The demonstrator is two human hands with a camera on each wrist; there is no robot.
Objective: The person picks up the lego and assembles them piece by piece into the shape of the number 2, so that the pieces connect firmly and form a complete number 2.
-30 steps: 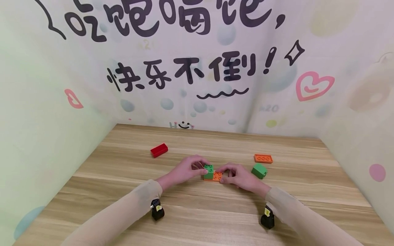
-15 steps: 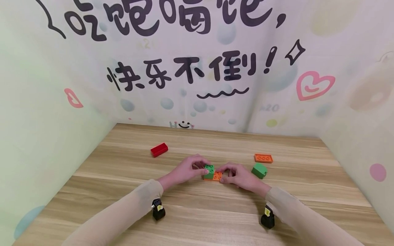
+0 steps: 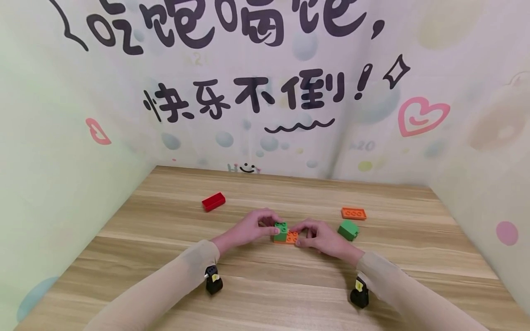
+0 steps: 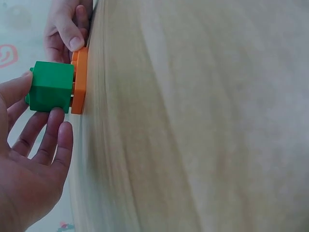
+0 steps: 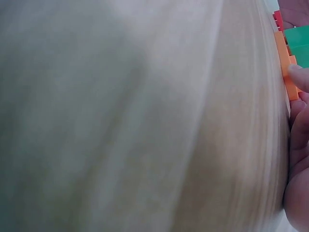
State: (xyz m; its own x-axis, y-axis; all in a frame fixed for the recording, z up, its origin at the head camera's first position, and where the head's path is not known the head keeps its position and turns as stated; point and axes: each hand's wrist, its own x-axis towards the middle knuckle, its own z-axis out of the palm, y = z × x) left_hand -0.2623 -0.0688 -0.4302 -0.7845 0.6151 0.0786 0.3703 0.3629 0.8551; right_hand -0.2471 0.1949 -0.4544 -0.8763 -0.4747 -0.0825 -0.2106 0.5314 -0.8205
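Observation:
My left hand (image 3: 256, 226) pinches a green building brick (image 3: 281, 234) between thumb and fingers. The brick stands studs up over the left half of a flat orange brick (image 3: 292, 238). In the left wrist view, orange studs show in a narrow gap between the green brick (image 4: 52, 88) and the orange one (image 4: 80, 89). My right hand (image 3: 325, 239) holds the bare right end of the orange brick, thumb at its near edge and index finger at the far side. The orange brick lies on the tabletop, and its right half shows several bare studs.
Beyond my left hand, a red brick (image 3: 214, 202) lies on the wooden table (image 3: 265, 285). Just right of my right hand is another green brick (image 3: 349, 230), tipped on its side. Behind it lies a second orange flat brick (image 3: 354, 213), hollow side up. Printed fabric walls surround the table.

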